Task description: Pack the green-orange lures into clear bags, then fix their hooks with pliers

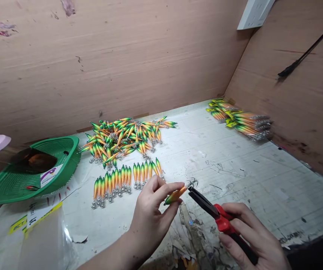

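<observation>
My left hand (152, 213) pinches a green and orange fishing lure (175, 195) between thumb and fingers, its hooked metal end pointing right. My right hand (251, 240) grips red-handled pliers (220, 219), whose dark jaws reach up to the lure's hook end. A neat row of like lures (122, 179) lies just beyond my left hand, and a loose heap of lures (124, 137) sits farther back.
A green mesh basket (9, 183) with a dark object inside stands at the left. Packaged lures (242, 122) are stacked at the back right by the wooden side wall. Clear plastic bags (37, 236) with yellow labels lie at the front left. Wooden panels enclose the bench.
</observation>
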A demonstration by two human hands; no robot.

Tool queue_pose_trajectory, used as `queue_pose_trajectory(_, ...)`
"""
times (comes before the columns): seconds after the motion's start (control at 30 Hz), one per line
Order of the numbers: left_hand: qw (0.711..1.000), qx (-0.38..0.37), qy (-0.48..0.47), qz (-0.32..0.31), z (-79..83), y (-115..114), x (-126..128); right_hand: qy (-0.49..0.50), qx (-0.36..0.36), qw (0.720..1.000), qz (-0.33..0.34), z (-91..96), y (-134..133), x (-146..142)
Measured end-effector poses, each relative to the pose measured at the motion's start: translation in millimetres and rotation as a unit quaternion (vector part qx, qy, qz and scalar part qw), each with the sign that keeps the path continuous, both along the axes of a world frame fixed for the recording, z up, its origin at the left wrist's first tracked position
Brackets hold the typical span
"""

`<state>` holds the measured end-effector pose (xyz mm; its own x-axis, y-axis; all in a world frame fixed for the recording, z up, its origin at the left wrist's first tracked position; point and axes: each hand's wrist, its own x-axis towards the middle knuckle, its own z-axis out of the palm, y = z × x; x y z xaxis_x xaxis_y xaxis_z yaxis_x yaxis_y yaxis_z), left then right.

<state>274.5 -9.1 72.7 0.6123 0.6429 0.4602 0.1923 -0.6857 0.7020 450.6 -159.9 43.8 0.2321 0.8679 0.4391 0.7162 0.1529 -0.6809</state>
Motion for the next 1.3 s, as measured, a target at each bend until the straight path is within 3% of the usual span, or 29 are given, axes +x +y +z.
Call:
queue_pose_trajectory(0.13, 0.993, 0.110, 0.018, 0.039, -5.6, -2, 0, 0.008, 0.002, 1.000, -0.003, 1.2, 1, -4)
queue_pose_trajectory(0.23, 0.989, 0.133, 0.031, 0.049, -8.8, -3, -1, 0.019, 0.000, 1.000, 0.002, 2.3, 2, -7)
queue_pose_trajectory(0.3, 0.995, 0.094, 0.031, 0.032, -10.1, -5, -2, 0.025, -0.003, 1.000, 0.004, 3.1, 4, -9)
queue_pose_trajectory(0.5, 0.991, -0.125, 0.032, -0.042, -11.6, -11, -5, 0.027, -0.010, 0.999, 0.021, 3.5, 10, -12)
queue_pose_trajectory(0.6, 0.979, -0.200, 0.019, -0.029, -11.6, -13, -7, 0.017, -0.011, 1.000, 0.023, 3.1, 11, -13)
queue_pose_trajectory(0.7, 0.974, -0.228, 0.002, 0.000, -11.3, -14, -8, 0.009, -0.012, 0.999, 0.029, 3.8, 11, -15)
queue_pose_trajectory(0.83, 0.979, -0.203, -0.002, 0.008, -11.9, -13, -8, 0.005, -0.017, 0.999, 0.029, 6.3, 10, -17)
queue_pose_trajectory(1.03, 0.995, -0.090, -0.010, 0.028, -12.6, -10, -10, -0.008, -0.027, 0.999, 0.026, 8.6, 10, -16)
queue_pose_trajectory(1.3, 0.998, -0.060, -0.015, 0.016, -10.9, -12, -10, -0.009, -0.056, 0.997, 0.045, 12.6, 9, -11)
